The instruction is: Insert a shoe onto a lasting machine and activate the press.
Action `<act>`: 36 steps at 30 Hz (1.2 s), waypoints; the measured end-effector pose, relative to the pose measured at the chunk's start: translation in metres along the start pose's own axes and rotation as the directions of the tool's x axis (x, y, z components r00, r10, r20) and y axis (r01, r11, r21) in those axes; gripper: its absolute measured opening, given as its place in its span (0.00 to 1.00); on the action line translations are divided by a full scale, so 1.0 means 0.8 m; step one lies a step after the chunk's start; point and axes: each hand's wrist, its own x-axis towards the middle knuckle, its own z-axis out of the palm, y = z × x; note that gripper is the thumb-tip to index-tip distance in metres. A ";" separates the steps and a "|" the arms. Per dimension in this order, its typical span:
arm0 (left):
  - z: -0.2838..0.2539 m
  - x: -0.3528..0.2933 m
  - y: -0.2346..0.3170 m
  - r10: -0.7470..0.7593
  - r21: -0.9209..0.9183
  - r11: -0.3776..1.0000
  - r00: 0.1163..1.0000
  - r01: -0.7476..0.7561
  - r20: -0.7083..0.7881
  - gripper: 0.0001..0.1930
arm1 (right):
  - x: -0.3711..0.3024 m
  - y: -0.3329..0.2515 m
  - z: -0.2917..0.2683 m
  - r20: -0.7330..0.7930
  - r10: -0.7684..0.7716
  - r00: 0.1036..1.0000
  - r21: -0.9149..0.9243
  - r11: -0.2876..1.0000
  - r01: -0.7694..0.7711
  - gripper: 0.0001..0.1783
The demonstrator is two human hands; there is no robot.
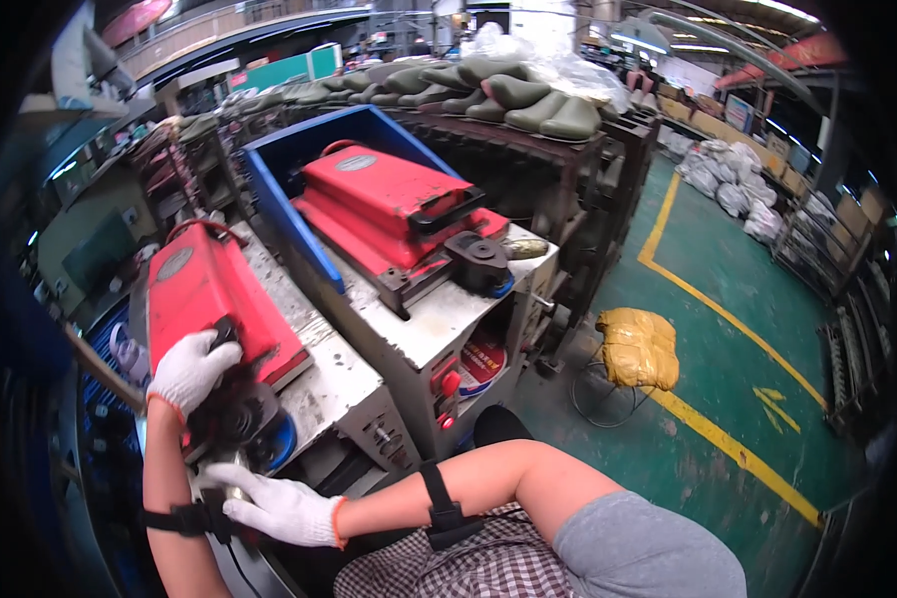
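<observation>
We have our gloved left hand (194, 371) curled closed around the black handle (226, 329) at the near end of the left red machine (219, 289), which sits on a pale, stained cabinet (337, 384); our gloved right hand (284, 508), fingers partly extended, is just below the round black fitting (241, 414), and we can't make out whether it grips anything, while a second red machine (394, 199) stands to the right

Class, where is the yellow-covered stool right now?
The yellow-covered stool stands right of centre in the head view, above the grey sleeve, on the green floor beside a yellow line.
</observation>
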 end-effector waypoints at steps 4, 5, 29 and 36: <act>-0.023 -0.003 0.004 0.174 0.016 0.984 0.984 -0.175 0.042 0.24 | 0.007 -0.018 -0.020 0.101 0.001 0.995 -0.103 0.995 0.010 0.32; -0.032 -0.005 0.005 0.175 0.075 0.981 0.984 -0.177 0.040 0.26 | 0.006 -0.021 -0.031 0.145 -0.025 0.989 -0.135 0.990 0.045 0.33; -0.159 -0.020 -0.014 0.584 0.462 0.811 0.520 -0.358 -0.623 0.27 | 0.346 0.000 -0.144 -0.002 0.274 0.962 -0.942 0.322 -0.094 0.57; 0.014 -0.144 -0.092 0.226 -0.055 0.867 0.487 -0.496 -0.844 0.29 | 0.282 -0.030 -0.214 0.117 0.230 0.966 0.077 0.968 -0.239 0.33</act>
